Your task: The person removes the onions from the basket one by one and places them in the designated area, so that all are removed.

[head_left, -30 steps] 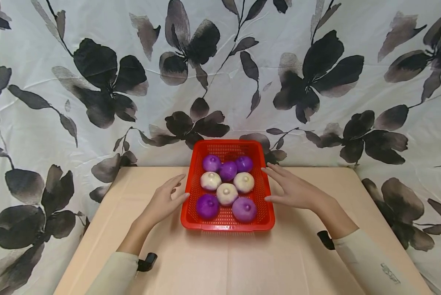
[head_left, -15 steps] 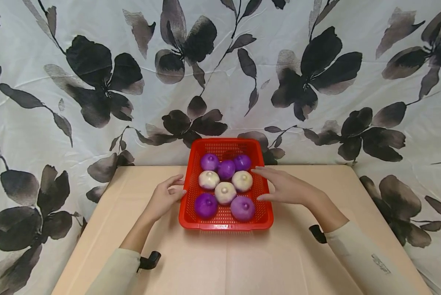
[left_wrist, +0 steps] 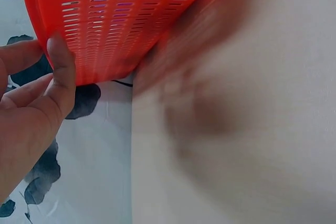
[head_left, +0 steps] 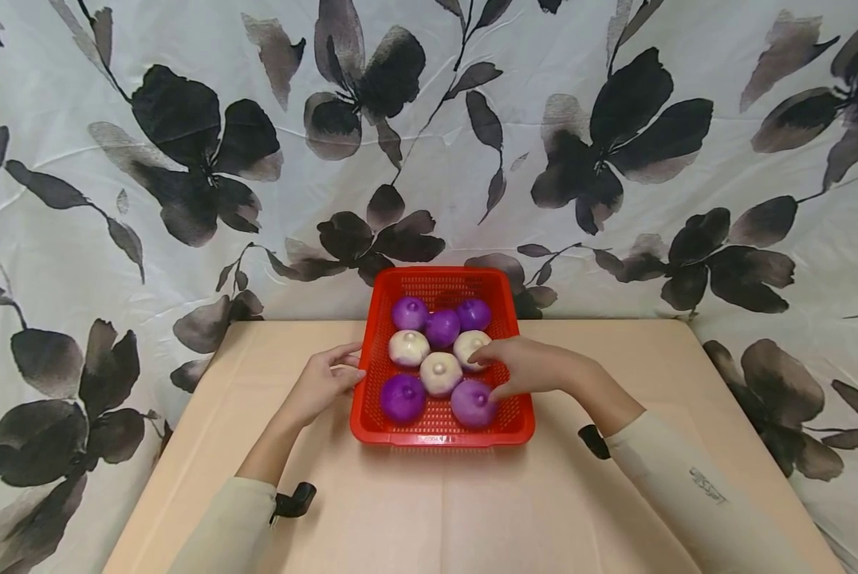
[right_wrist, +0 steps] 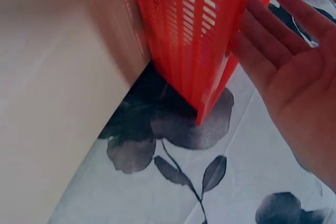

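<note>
A red plastic basket (head_left: 442, 440) with slotted walls stands at the table's far middle. In it lie several round onions: purple ones at the back, such as the purple onion (head_left: 410, 313), pale ones in the middle, such as the pale onion (head_left: 439, 373), and two purple ones in front. My left hand (head_left: 321, 387) holds the basket's left rim; the left wrist view shows its thumb (left_wrist: 62, 69) against the slotted wall. Over the right rim reaches my right hand (head_left: 533, 367), fingers spread. Its fingertips overlap the right pale onion (head_left: 468, 344), its thumb the front right purple onion (head_left: 472, 406).
A beige table (head_left: 439, 510) lies under both forearms. Right behind it hangs a white cloth (head_left: 486, 239) with dark flowers, close to the basket's back rim. Black cameras sit on the left wrist (head_left: 294, 501) and right wrist (head_left: 592, 441).
My right hand has moved left from beside the basket to over the onions. The left hand has come up to the left rim and taken hold of it. Basket and onions stay in place.
</note>
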Demonstrator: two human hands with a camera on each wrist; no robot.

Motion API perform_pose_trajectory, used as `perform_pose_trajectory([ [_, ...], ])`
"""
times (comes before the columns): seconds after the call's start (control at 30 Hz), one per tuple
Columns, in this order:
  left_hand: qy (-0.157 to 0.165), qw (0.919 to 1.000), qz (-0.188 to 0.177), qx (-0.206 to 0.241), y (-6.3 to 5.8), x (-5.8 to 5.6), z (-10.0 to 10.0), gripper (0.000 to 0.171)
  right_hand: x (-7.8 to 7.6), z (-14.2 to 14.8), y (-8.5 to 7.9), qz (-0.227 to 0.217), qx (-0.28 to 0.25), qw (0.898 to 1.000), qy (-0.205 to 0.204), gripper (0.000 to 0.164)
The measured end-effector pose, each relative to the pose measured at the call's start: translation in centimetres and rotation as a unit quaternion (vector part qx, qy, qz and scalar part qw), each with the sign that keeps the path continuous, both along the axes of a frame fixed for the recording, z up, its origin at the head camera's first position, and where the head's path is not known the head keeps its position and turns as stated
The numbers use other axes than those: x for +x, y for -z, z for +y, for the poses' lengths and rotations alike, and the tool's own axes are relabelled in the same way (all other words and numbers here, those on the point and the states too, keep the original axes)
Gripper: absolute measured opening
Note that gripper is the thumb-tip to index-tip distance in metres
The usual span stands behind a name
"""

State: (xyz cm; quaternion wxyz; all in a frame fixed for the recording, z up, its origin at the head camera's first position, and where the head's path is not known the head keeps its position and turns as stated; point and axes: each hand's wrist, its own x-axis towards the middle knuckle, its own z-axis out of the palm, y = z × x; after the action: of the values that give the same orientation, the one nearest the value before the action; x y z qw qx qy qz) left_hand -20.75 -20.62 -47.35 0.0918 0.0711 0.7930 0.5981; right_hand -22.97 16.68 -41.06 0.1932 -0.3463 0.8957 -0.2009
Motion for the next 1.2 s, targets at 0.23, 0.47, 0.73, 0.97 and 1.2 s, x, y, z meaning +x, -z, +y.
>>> perform_pose_trajectory([
  [0.23, 0.006, 1.0000, 0.000, 0.006, -0.3, 0.1, 0.0, 0.057, -0.2, -1.7, 0.4, -0.050, 0.033, 0.998, -0.009, 0.064],
  [0.47, 0.002, 1.0000, -0.001, 0.000, 0.0, -0.1, -0.2, 0.056, -0.6, -3.0, 1.2, -0.047, 0.080, 0.996, -0.006, 0.061],
  [0.73, 0.004, 1.0000, -0.004, 0.007, 0.1, -0.1, -0.1, 0.057, -0.7, -3.4, 2.3, -0.071, 0.078, 0.994, -0.009, 0.057],
  [0.97, -0.002, 1.0000, -0.007, -0.005, 0.0, -0.1, 0.0, 0.056, -0.4, -3.7, 2.4, -0.075, 0.080, 0.994, -0.018, 0.060],
  [1.2, 0.000, 1.0000, -0.007, -0.002, 0.0, -0.1, 0.0, 0.057, -0.2, -4.1, 3.1, -0.065, 0.091, 0.993, -0.028, 0.063],
])
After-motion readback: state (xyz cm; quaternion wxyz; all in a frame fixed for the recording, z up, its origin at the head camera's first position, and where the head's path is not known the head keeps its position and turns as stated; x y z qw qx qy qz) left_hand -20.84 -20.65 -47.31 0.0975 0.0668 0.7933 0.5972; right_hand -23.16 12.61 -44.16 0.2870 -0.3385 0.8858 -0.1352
